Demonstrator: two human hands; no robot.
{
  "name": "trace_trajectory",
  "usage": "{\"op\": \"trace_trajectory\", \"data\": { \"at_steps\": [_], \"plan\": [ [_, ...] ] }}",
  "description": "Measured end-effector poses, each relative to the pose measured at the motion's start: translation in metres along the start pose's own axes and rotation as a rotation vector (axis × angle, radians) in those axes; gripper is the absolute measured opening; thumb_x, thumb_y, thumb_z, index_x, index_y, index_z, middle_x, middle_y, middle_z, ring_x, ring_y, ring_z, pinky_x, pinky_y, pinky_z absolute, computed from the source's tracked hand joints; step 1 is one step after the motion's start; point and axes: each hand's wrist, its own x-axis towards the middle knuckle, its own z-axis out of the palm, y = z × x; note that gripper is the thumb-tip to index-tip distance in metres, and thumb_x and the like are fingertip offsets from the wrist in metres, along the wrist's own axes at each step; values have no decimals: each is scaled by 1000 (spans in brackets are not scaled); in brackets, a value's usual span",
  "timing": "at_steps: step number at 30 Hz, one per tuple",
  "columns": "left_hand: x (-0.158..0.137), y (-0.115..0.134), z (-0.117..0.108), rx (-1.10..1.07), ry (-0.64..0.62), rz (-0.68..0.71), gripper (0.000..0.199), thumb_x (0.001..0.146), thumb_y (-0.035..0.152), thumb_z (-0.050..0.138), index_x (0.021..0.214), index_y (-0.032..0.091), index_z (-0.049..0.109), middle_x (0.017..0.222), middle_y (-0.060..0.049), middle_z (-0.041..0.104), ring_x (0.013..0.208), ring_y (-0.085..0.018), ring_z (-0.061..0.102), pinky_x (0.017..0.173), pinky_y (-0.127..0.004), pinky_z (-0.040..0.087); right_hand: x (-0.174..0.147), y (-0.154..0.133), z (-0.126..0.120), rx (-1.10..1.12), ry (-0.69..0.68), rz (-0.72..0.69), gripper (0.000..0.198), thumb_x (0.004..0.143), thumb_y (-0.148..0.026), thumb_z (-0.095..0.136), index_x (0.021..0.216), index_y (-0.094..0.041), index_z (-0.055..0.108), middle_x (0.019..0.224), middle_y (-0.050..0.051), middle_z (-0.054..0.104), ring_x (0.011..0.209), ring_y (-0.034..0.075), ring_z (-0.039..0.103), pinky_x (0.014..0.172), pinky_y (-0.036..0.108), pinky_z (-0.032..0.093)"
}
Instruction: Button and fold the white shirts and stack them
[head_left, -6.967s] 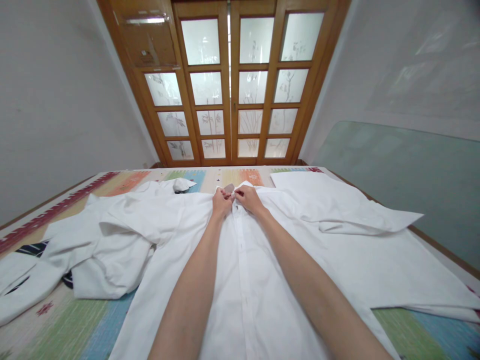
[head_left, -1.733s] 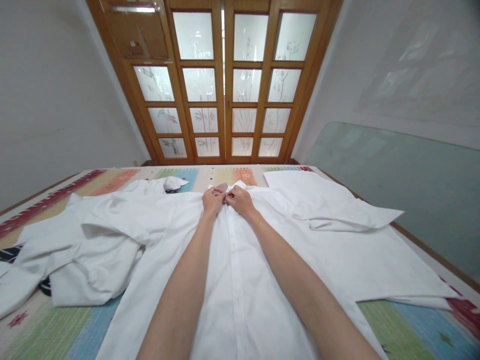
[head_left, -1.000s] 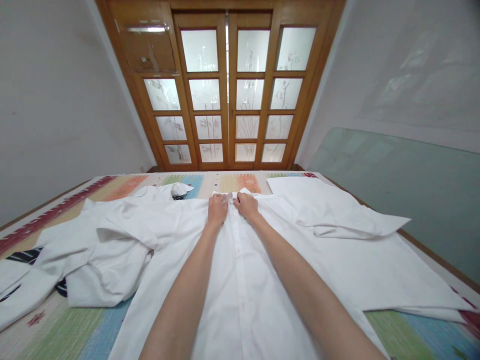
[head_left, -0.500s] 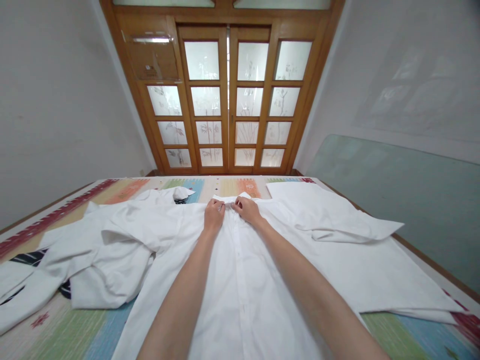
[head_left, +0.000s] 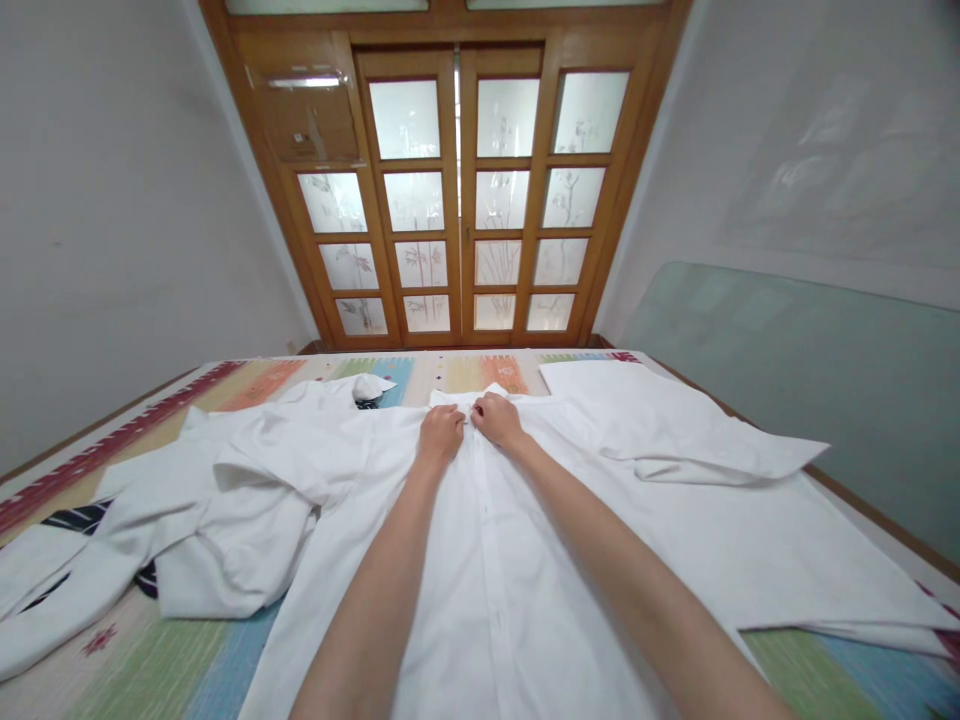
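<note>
A white button-up shirt (head_left: 442, 620) lies spread out with its collar (head_left: 496, 390) at the far end and its button placket running down the middle. Just below the collar, my left hand (head_left: 441, 433) pinches the placket cloth, its fingers closed. My right hand (head_left: 495, 418) also has its fingers closed there, gripping the shirt's front edge. The two hands almost meet at the neckline. Whether a button sits between the fingertips is too small to tell.
On the left lies a crumpled white garment (head_left: 232, 540) with dark striped parts. Folded white cloth (head_left: 637, 400) lies to the right. A colourful striped cover (head_left: 172, 660) is underneath. Beyond stand wooden glass-paned doors (head_left: 465, 200); a pale green panel (head_left: 787, 360) leans at the right wall.
My left hand has turned and shifted slightly right, closer to the right hand. Both hands stay at the shirt's neckline. The whole view has shifted a little.
</note>
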Motion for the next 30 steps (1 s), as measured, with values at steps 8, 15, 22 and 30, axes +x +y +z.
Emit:
{"op": "trace_trajectory", "data": {
  "at_steps": [8, 15, 22, 30],
  "plan": [
    [2, 5, -1, 112, -47, -151, 37, 93, 26, 40, 121, 10, 59, 132, -17, 58, 128, -26, 49, 108, -39, 36, -4, 12, -9, -55, 43, -131, 31, 86, -34, 54, 100, -15, 73, 109, 13, 66, 111, 27, 49, 93, 35, 40],
    [5, -5, 8, 156, -163, -130, 53, 92, 32, 38, 138, 6, 43, 150, -22, 36, 144, -32, 25, 115, -50, 23, -3, 1, -10, -105, -30, -6, 32, 90, -28, 48, 101, -10, 72, 107, 18, 67, 109, 30, 51, 89, 38, 40],
    [8, -10, 8, 118, -214, -119, 53, 94, 34, 36, 139, 7, 43, 152, -20, 35, 145, -32, 21, 116, -50, 20, -5, -7, -17, -132, -63, -164, 31, 88, -9, 43, 103, -10, 69, 105, 20, 67, 109, 28, 52, 84, 36, 42],
    [2, -3, 11, 178, -21, -181, 50, 89, 27, 39, 133, 5, 51, 143, -22, 46, 137, -32, 38, 113, -46, 27, -14, 9, -22, -65, -29, -57, 32, 89, -21, 43, 95, -13, 73, 102, 15, 70, 99, 25, 60, 86, 33, 43]
  ]
}}
